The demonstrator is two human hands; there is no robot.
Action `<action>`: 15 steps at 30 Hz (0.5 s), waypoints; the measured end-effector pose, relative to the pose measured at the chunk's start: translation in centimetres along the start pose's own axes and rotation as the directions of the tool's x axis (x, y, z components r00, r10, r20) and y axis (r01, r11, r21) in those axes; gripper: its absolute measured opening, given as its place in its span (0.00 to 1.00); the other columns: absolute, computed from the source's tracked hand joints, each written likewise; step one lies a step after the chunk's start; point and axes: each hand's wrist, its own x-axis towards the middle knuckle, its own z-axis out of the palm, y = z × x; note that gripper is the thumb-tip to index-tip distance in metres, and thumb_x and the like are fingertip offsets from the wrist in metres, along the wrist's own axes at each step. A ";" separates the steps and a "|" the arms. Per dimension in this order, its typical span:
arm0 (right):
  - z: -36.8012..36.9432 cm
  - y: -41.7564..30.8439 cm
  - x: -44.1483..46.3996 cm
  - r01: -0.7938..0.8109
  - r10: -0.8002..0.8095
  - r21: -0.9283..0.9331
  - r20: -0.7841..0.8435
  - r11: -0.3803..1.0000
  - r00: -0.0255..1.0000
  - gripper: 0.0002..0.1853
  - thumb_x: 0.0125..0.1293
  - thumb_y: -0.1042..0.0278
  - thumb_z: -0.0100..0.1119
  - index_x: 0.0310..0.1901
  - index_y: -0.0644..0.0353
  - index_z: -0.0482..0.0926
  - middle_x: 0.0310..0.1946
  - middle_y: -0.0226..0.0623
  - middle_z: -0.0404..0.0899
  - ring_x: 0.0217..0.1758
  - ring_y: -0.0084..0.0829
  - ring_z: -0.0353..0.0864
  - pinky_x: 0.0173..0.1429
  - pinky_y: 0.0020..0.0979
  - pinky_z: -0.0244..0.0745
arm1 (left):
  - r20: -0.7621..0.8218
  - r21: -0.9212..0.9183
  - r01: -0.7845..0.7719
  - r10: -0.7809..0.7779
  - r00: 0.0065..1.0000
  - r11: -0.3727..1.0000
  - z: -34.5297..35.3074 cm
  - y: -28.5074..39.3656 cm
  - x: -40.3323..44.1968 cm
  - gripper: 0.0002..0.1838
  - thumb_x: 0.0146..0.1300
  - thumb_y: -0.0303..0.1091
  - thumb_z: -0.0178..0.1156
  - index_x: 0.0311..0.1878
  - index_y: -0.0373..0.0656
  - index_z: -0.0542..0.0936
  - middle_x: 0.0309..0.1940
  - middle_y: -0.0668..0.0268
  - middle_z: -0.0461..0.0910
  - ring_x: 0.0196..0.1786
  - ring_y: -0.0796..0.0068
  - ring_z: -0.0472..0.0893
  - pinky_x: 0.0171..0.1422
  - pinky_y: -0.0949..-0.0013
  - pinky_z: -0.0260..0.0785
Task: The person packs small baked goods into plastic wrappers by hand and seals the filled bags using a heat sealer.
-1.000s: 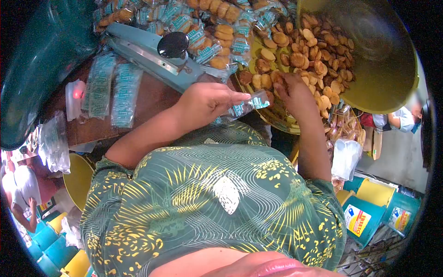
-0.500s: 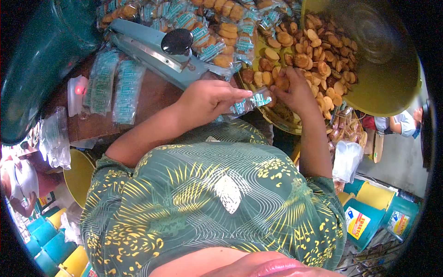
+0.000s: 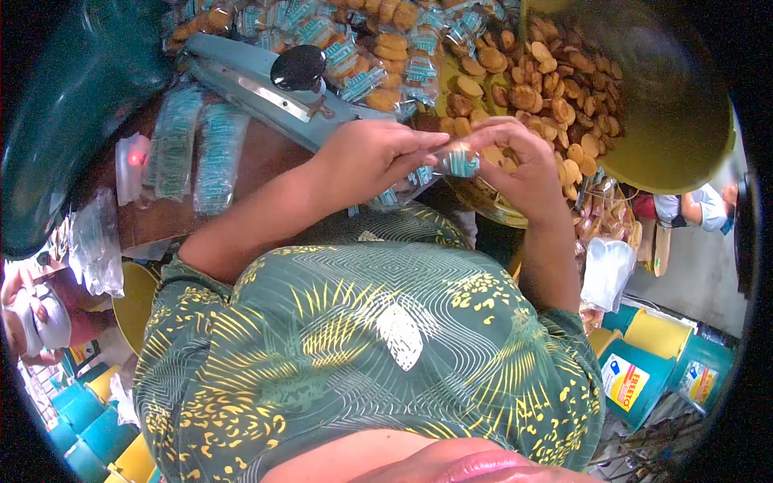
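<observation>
My left hand [image 3: 382,161] pinches a clear plastic packet with turquoise print [image 3: 460,163], its fingers stretched along the top edge. My right hand [image 3: 519,157] is at the open end of the packet, thumb and fingers curled around a round golden biscuit [image 3: 459,147] at its mouth. Part of the biscuit is hidden by the fingers and the film. Just beyond my right hand, many loose biscuits [image 3: 564,105] lie in a tipped yellow tub [image 3: 668,153].
A blue-grey bag sealer [image 3: 250,72] with a black knob stands ahead of my left hand. Filled packets [image 3: 390,52] are heaped behind it. Flat printed bags [image 3: 221,157] lie on the brown table [image 3: 145,225]. A large dark green container [image 3: 80,105] stands at the left.
My right hand has moved from the loose biscuits to the packet's mouth, bringing a biscuit with it. The packet has turned slightly; my left hand still holds it.
</observation>
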 end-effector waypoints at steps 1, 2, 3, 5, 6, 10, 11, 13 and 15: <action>0.3 -0.4 0.2 -0.001 0.002 0.013 -0.037 1.000 0.999 0.09 0.57 0.71 0.69 0.40 0.62 0.82 0.42 0.40 0.83 0.51 0.36 0.82 0.58 0.34 0.75 | 0.024 -0.060 0.014 -0.012 1.000 0.998 0.1 0.3 0.4 0.21 0.63 0.32 0.65 0.60 0.45 0.79 0.35 0.55 0.83 0.36 0.60 0.83 0.44 0.64 0.74; 0.5 -0.6 0.5 -0.002 0.004 0.026 -0.074 1.000 0.997 0.09 0.58 0.70 0.68 0.39 0.62 0.82 0.42 0.40 0.83 0.51 0.37 0.82 0.58 0.35 0.75 | 0.050 -0.120 0.030 -0.024 0.998 0.992 0.3 0.5 0.9 0.22 0.62 0.34 0.66 0.60 0.44 0.78 0.37 0.56 0.83 0.38 0.63 0.83 0.46 0.65 0.74; 0.6 -0.6 0.8 -0.004 0.008 0.040 -0.109 0.999 0.994 0.09 0.58 0.69 0.68 0.39 0.62 0.83 0.41 0.40 0.84 0.51 0.37 0.82 0.59 0.35 0.75 | 0.077 -0.179 0.048 -0.035 0.996 0.983 0.5 0.7 1.2 0.23 0.61 0.35 0.68 0.60 0.43 0.78 0.39 0.56 0.84 0.40 0.66 0.84 0.48 0.66 0.74; 0.3 -1.0 1.4 0.140 -0.147 -0.072 -0.101 0.987 0.984 0.09 0.61 0.66 0.66 0.38 0.62 0.83 0.38 0.41 0.84 0.48 0.37 0.83 0.55 0.34 0.76 | 0.164 -0.367 0.180 -0.127 0.978 0.913 1.0 0.8 2.0 0.23 0.60 0.36 0.70 0.58 0.42 0.78 0.43 0.60 0.84 0.44 0.72 0.82 0.53 0.67 0.73; 0.1 -1.8 1.5 0.121 -0.137 -0.165 -0.087 0.979 0.987 0.09 0.62 0.66 0.66 0.38 0.62 0.83 0.37 0.40 0.84 0.48 0.37 0.83 0.54 0.34 0.76 | 0.213 -0.451 0.247 -0.166 0.963 0.857 1.1 0.8 2.3 0.24 0.60 0.37 0.71 0.57 0.41 0.78 0.45 0.62 0.84 0.47 0.75 0.81 0.56 0.67 0.72; 0.0 -1.9 1.0 0.022 -0.033 -0.092 -0.117 0.996 0.993 0.08 0.63 0.67 0.65 0.39 0.63 0.83 0.36 0.41 0.84 0.45 0.38 0.83 0.50 0.35 0.76 | 0.274 -0.572 0.263 -0.121 0.954 0.777 2.7 -0.2 2.5 0.21 0.61 0.38 0.70 0.55 0.42 0.78 0.46 0.68 0.83 0.49 0.78 0.79 0.59 0.68 0.71; -0.3 -1.7 0.9 -0.010 -0.007 -0.104 -0.158 0.995 0.987 0.08 0.62 0.68 0.65 0.40 0.63 0.83 0.36 0.41 0.84 0.44 0.38 0.83 0.50 0.35 0.76 | 0.328 -0.575 0.309 -0.133 0.935 0.758 2.7 -0.4 2.3 0.21 0.62 0.38 0.70 0.55 0.42 0.78 0.46 0.69 0.83 0.49 0.78 0.79 0.59 0.68 0.71; -1.6 -0.8 0.3 -0.075 0.043 -0.125 -0.240 0.989 0.970 0.07 0.62 0.70 0.65 0.40 0.62 0.83 0.36 0.41 0.84 0.44 0.37 0.83 0.50 0.35 0.77 | 0.365 -0.601 0.376 -0.176 0.914 0.705 2.7 -0.8 1.9 0.20 0.62 0.38 0.69 0.55 0.42 0.78 0.45 0.70 0.83 0.48 0.79 0.79 0.58 0.68 0.71; -2.9 2.8 -0.7 -0.214 0.170 -0.306 -0.163 0.928 0.972 0.09 0.65 0.70 0.62 0.44 0.62 0.83 0.39 0.42 0.84 0.44 0.38 0.83 0.50 0.35 0.77 | 0.340 -0.653 0.414 -0.243 0.908 0.634 2.7 -1.2 1.3 0.20 0.63 0.38 0.69 0.55 0.41 0.78 0.44 0.70 0.83 0.47 0.79 0.79 0.57 0.68 0.72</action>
